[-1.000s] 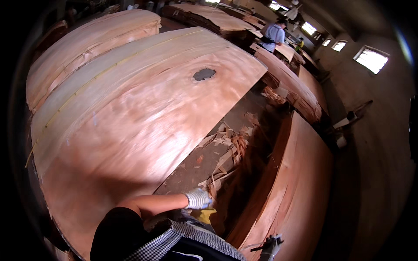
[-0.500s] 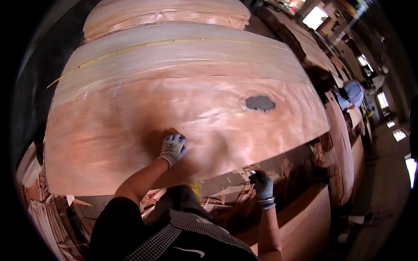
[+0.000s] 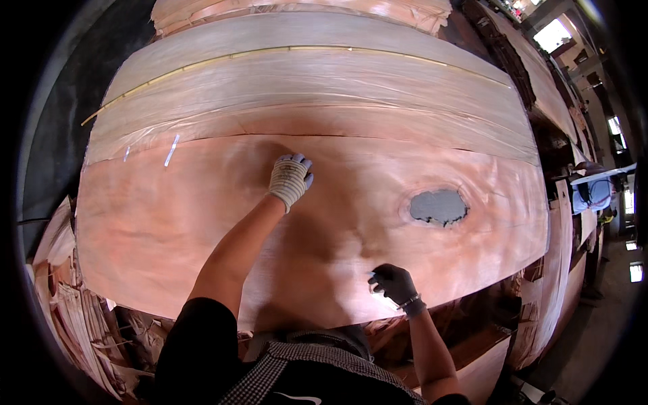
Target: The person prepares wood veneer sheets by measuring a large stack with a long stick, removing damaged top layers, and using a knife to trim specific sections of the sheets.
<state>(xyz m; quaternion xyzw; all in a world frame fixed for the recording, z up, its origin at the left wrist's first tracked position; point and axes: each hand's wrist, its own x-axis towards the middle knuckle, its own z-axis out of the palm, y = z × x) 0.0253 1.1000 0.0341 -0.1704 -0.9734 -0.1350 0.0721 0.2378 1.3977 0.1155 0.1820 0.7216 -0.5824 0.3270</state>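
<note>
A broad sheet of pinkish wood veneer (image 3: 169, 223) lies in front of me, with a ragged hole (image 3: 439, 206) on its right side that shows grey beneath. My left hand (image 3: 290, 179), in a white knitted glove, rests closed on the sheet near its middle; its fingertips are hidden, so I cannot tell whether anything is in them. Over the near part of the sheet, left of its right corner, is my right hand (image 3: 395, 283) in a dark grey glove. Its fingers are closed around something small and pale that I cannot make out.
A thin yellow stick (image 3: 233, 55) lies across the paler far strip of veneer. Short white strips (image 3: 171, 151) sit at the left. Another veneer stack (image 3: 304, 15) stands beyond. Torn veneer scraps (image 3: 71, 314) pile up at lower left. A person (image 3: 594, 194) is at far right.
My left hand has moved farther away across the sheet. My right hand has come from beyond the near edge to over the sheet. The view has shifted.
</note>
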